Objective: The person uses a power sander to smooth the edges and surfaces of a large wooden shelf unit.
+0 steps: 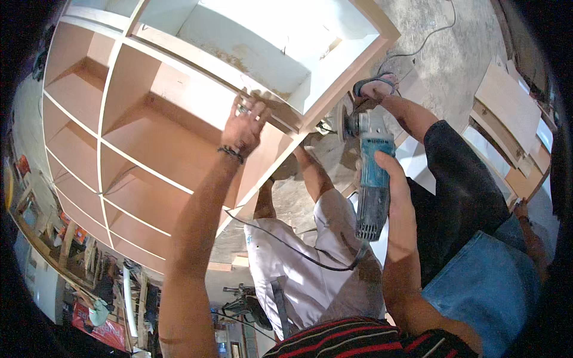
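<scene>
A large light-wood cabinet [164, 158] with many open compartments fills the upper left of the head view, its upper section pale inside. My left hand [245, 124] grips the inner rail near that pale section, fingers curled over it. My right hand [391, 176] is wrapped round the teal and dark body of an angle grinder [375, 143]. Its disc [342, 124] points up beside the cabinet's right edge, held clear of my left hand; whether it touches the wood I cannot tell. A black cord [298, 257] loops from the grinder's lower end.
A co-worker in dark shorts [459, 197] and blue clothing sits close on my right. Loose wooden panels [501, 107] lie at the right. My legs in white shorts [277, 256] are below the cabinet. Timber offcuts and clutter [68, 244] fill the lower left.
</scene>
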A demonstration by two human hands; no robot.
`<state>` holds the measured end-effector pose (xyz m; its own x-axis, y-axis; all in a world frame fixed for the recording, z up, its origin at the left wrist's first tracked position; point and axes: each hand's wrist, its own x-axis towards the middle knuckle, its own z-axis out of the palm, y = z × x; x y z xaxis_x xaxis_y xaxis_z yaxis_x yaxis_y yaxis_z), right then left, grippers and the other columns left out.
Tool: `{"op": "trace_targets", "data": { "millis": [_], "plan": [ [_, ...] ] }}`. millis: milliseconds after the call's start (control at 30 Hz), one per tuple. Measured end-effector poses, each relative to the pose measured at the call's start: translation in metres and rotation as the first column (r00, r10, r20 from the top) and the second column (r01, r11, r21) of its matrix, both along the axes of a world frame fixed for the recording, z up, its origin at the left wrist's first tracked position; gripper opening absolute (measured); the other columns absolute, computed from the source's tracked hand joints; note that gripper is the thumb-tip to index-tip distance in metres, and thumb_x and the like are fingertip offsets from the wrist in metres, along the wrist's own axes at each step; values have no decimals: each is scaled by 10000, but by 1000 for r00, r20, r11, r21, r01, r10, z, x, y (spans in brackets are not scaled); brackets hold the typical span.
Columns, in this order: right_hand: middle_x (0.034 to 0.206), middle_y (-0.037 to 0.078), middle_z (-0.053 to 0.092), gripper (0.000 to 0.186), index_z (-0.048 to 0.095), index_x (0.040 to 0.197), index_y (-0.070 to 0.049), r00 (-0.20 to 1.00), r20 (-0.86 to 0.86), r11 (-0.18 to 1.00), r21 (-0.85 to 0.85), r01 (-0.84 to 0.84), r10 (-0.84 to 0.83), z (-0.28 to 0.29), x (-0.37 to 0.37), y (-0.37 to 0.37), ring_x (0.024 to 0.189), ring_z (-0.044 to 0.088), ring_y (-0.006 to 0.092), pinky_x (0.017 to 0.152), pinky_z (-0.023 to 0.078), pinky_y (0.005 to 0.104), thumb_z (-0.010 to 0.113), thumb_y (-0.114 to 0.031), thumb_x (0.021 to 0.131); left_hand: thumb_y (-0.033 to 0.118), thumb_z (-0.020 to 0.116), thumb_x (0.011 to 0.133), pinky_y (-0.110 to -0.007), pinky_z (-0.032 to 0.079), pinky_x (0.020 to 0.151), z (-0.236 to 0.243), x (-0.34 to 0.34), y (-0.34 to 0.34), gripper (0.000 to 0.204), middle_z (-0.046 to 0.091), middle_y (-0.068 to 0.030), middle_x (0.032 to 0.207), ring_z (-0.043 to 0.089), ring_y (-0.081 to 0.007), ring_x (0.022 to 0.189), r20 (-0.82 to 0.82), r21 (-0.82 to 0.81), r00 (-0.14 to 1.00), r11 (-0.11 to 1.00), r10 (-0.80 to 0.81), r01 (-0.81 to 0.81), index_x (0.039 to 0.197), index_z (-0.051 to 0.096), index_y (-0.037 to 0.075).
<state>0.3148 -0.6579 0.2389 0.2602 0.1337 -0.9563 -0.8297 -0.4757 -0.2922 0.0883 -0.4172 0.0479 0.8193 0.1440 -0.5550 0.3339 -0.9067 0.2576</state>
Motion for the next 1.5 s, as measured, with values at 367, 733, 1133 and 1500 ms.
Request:
{"op": "trace_targets", "data": {
  "millis": [367,733,1133,1500],
  "plan": [
    [840,131,717,478,622,1173,-27,994,106,1000,3,-15,15,15,-6,-36,648,724,244,560,600,341,736,-416,920,195,678,852,-565,42,1340,10,-11,-83,764,499,-9,1611,394,-239,1538,126,-291,975,947,182,-139,1585,468,247],
    [909,120,716,501,642,1183,-7,994,-68,995,-47,-93,90,38,-38,3,706,703,232,609,599,348,709,-446,950,363,670,989,-505,571,832,-10,-216,-148,451,768,-96,962,739,-361,941,623,424,-101,-444,775,-789,1349,641,94],
    [967,159,745,494,641,1217,-14,970,45,963,112,-243,240,72,-141,6,802,745,266,681,627,374,725,-436,974,161,789,852,-424,578,948,2,-228,-143,358,790,-186,1104,758,-345,1045,106,-114,-800,-792,591,-600,1170,749,3],
    [861,136,709,438,599,1169,-34,921,114,925,32,-378,372,93,-246,16,712,730,281,654,622,408,656,-429,987,216,861,826,-435,531,1017,45,-283,-11,580,736,-220,1184,699,-365,1152,-90,-551,-713,-631,695,-546,1327,666,-1]
  ]
}}
